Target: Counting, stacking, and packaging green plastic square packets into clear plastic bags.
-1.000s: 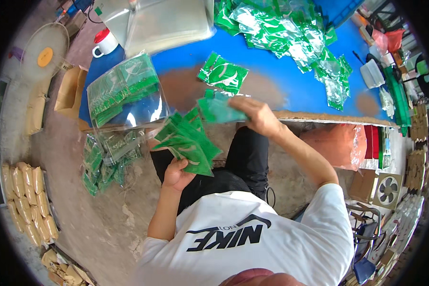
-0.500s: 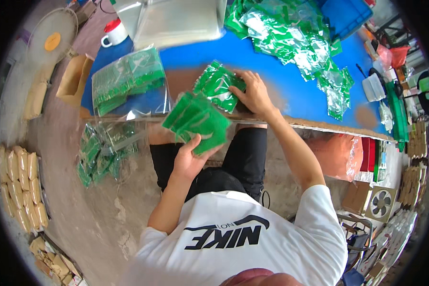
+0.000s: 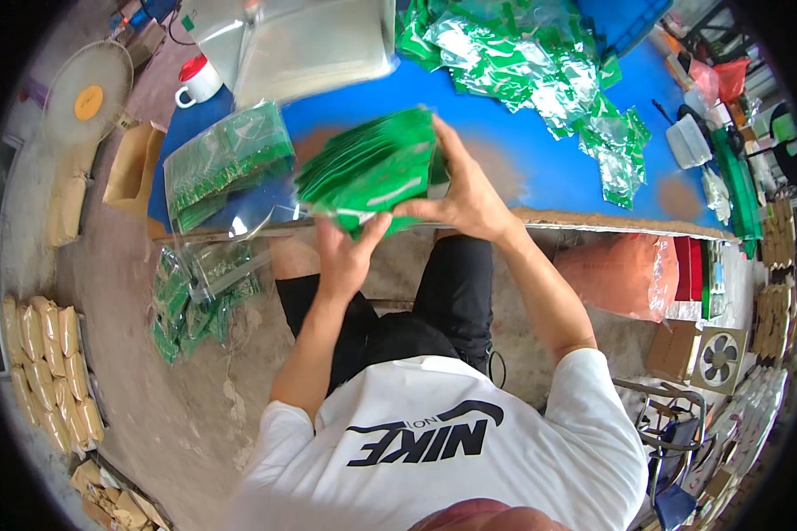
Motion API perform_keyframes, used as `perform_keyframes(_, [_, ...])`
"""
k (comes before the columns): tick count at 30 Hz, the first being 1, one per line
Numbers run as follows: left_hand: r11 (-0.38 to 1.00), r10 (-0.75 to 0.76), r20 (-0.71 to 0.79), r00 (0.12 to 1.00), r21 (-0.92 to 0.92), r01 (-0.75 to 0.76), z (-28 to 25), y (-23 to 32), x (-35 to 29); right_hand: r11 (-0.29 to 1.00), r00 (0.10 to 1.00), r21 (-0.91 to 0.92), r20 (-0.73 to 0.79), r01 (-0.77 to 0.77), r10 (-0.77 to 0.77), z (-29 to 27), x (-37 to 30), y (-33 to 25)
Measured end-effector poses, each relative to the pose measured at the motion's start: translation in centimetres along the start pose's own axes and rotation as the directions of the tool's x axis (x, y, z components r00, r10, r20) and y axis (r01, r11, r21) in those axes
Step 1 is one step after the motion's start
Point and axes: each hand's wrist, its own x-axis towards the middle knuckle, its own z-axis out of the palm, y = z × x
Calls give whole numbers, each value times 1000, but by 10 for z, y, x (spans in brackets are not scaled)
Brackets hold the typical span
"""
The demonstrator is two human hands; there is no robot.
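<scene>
A thick stack of green plastic packets (image 3: 372, 168) is held between my two hands at the table's near edge, its layers fanned at the left. My left hand (image 3: 345, 248) grips its lower edge, thumb toward the right. Around the right end, my right hand (image 3: 460, 190) is closed with the thumb below and fingers above. Left of the stack, a clear plastic bag filled with green packets (image 3: 230, 159) lies on the blue table (image 3: 328, 111). Toward the back right is a loose heap of shiny green packets (image 3: 522, 71).
Large clear plastic sheets (image 3: 319, 53) lie at the back, beside a white mug with a red lid (image 3: 199, 80). A blue crate (image 3: 624, 22) stands back right. Below the table edge are bagged green packets (image 3: 190, 301) at left and an orange bag (image 3: 620, 270) at right.
The packets from my left hand and those under my right hand are now together in one stack. My left hand has risen toward the table edge and meets my right hand there.
</scene>
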Motion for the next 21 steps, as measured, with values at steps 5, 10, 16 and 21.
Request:
perform_keyframes(5, [956, 241, 334, 911, 83, -283, 3, -16, 70, 989, 996, 129, -38, -74, 79, 3, 2, 70])
perform_keyframes(10, [965, 263, 329, 907, -84, -249, 8, -44, 82, 989, 984, 85, -117, -124, 133, 20, -4, 73])
perform_keyframes(16, [964, 265, 300, 916, -83, -252, 22, -41, 75, 987, 979, 21, -131, -157, 158, 13, -7, 52])
perform_keyframes(21, [947, 274, 274, 922, 94, -309, 30, -39, 75, 971, 981, 169, -69, -170, 184, 14, -1, 82])
